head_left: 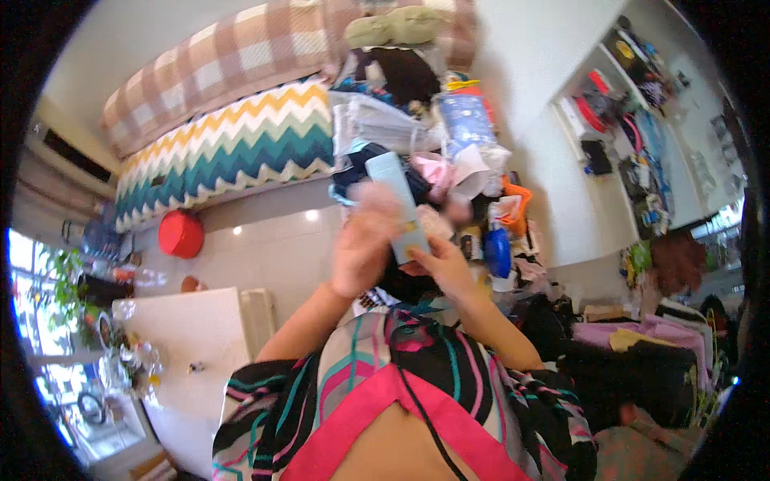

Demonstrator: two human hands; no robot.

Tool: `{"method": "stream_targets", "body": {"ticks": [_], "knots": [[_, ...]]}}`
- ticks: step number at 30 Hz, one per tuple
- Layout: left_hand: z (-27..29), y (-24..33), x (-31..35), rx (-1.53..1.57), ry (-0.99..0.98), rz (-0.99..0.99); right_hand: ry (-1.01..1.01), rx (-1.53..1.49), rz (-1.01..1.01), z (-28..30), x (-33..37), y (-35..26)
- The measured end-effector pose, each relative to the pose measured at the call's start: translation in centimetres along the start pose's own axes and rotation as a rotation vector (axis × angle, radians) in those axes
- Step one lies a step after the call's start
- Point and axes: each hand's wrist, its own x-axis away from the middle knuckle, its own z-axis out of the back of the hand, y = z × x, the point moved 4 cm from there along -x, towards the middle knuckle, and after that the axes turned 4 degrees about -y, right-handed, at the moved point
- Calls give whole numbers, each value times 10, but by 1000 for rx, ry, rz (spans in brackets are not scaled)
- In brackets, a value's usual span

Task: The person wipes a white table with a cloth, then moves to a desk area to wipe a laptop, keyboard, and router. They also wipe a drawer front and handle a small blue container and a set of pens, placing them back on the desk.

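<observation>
A long, light-blue flat box (387,170) is held upright and slightly tilted in front of my chest. My right hand (446,266) grips its lower end, with the thumb on its front face. On the box's left side is my left hand (365,248), smeared by motion, its fingers overlapping the box's edge; whether they grip it cannot be seen. Just beyond the hands lies a pile of clothes and small goods, with a pink cloth (433,172), a white cloth (470,170) and dark fabric (362,167) in it.
A sofa with a zigzag cover (233,152) runs along the far left. A red round stool (181,234) stands before it, and a white table (188,333) is at near left. Right of the pile are a blue object (497,252) and an orange basket (517,204). Cluttered shelves (622,136) line the right wall.
</observation>
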Motion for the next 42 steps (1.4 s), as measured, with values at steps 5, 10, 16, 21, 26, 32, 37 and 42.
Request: {"method": "stream_targets", "body": {"ticks": [5,10,16,21,26,32,37,42], "knots": [[-8,23,-12,-364,-569,-312,-1,-65,213,-28,17,-8],[46,-7,-55,-463,-349,-127,-92,-6,75,-45,20,-10],[49,43,-15,-334,-519,-268,-105,-72,107,-66,13,-12],[95,-3,-36,-462,-328,-161,-185,-21,20,-77,11,-12],[150,-32,-48,-456,-59,81,-220,-10,-18,-85,17,-11],[116,-66,50,724,510,989,-165,7,10,-85,12,-22],[66,-18,65,1380,390,1142,-265,33,20,-106,4,-14],[73,-9,68,1153,216,1084,-291,159,154,-111,0,-7]]}}
